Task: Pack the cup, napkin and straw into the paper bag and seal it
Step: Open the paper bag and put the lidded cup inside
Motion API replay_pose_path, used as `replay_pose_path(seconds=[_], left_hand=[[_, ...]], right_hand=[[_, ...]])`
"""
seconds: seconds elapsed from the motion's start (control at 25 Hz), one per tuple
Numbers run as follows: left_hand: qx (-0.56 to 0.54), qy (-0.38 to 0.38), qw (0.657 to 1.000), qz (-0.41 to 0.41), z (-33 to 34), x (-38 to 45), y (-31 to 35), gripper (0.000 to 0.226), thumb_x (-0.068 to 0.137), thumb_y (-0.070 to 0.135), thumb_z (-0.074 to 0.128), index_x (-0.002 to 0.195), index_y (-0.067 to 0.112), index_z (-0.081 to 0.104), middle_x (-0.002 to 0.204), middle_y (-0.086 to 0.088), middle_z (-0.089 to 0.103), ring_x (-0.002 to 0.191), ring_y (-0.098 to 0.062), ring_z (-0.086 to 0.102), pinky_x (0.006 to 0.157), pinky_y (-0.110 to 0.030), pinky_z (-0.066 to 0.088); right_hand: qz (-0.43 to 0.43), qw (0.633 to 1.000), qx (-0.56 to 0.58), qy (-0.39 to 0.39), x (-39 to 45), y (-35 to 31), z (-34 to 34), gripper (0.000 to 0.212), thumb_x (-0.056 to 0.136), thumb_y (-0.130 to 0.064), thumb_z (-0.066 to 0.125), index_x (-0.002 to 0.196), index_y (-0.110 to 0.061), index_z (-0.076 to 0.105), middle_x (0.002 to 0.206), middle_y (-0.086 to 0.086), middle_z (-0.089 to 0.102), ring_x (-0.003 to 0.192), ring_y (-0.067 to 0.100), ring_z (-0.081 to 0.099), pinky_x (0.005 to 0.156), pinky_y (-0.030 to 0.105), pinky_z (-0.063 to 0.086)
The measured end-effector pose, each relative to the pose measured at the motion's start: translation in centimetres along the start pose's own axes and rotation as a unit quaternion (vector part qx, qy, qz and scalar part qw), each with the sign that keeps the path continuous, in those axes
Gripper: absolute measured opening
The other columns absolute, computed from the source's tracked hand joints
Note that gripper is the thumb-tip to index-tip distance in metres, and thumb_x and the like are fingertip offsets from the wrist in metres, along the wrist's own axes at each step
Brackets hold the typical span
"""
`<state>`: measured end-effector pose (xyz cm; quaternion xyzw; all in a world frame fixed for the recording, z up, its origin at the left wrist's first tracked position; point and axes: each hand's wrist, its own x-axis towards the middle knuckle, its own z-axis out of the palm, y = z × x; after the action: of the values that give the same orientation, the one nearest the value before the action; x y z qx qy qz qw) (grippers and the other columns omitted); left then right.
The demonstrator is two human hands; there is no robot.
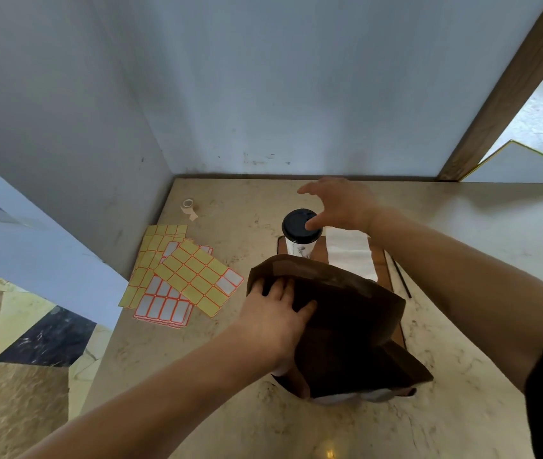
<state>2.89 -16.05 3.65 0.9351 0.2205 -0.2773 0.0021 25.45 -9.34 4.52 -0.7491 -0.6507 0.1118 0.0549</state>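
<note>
Barely started, by the look of it. Left hand (pixel 275 304) grips the rim of the brown paper bag (pixel 346 326), holding its mouth up. Right hand (pixel 339 203) is spread, fingers unclenched, thumb on or just over the black lid of the cup (pixel 301 233) — no grasp yet. Cup, napkin (pixel 349 251) & straw (pixel 402 276) all sit outside the bag, on or beside the tray (pixel 319 246). Packing all 3 and sealing remain; sticker sheets (pixel 184 276) & tape roll (pixel 189 207) lie untouched to the left.
</note>
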Motion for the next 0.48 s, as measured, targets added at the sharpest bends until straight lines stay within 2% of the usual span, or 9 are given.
replay_pose_path(seconds=[0.16,0.28,0.36,0.48], left_hand=[[0.004,0.011,1.000,0.000,0.1,0.0,0.0,0.129,0.059,0.079,0.069,0.153,0.029,-0.003,0.161,-0.017,-0.002,0.147,-0.038,-0.007,0.117,-0.059,0.000],[-0.001,0.016,1.000,-0.007,0.3,-0.1,-0.1,0.128,0.059,0.077,0.070,0.153,0.030,-0.002,0.161,-0.017,-0.003,0.146,-0.038,-0.008,0.117,-0.058,-0.001],[0.001,0.017,1.000,-0.007,0.4,-0.1,-0.3,0.128,0.059,0.077,0.071,0.154,0.030,-0.001,0.161,-0.017,-0.004,0.147,-0.038,-0.007,0.117,-0.057,-0.001],[-0.003,0.028,1.000,-0.007,0.7,-0.1,-0.4,0.127,0.060,0.075,0.072,0.154,0.029,-0.001,0.162,-0.016,-0.003,0.147,-0.037,-0.006,0.117,-0.057,-0.001]], right_hand=[[0.004,0.992,-0.054,-0.116,3.7,0.6,4.3,0.109,0.058,-0.053,0.082,0.146,-0.039,0.021,0.153,0.001,0.031,0.133,0.032,0.036,0.099,0.051,0.043],[0.001,0.984,-0.073,-0.160,5.1,1.0,7.2,0.117,0.054,-0.051,0.085,0.146,-0.045,0.012,0.160,-0.002,0.013,0.137,0.037,0.027,0.103,0.055,0.039],[0.004,0.982,-0.073,-0.173,5.6,1.2,8.3,0.114,0.056,-0.045,0.085,0.145,-0.047,0.013,0.159,-0.002,0.011,0.133,0.037,0.033,0.099,0.052,0.043],[-0.007,0.986,-0.079,-0.144,5.9,1.3,9.2,0.102,0.059,-0.036,0.084,0.141,-0.044,0.023,0.150,0.004,0.027,0.117,0.036,0.048,0.087,0.045,0.051]])
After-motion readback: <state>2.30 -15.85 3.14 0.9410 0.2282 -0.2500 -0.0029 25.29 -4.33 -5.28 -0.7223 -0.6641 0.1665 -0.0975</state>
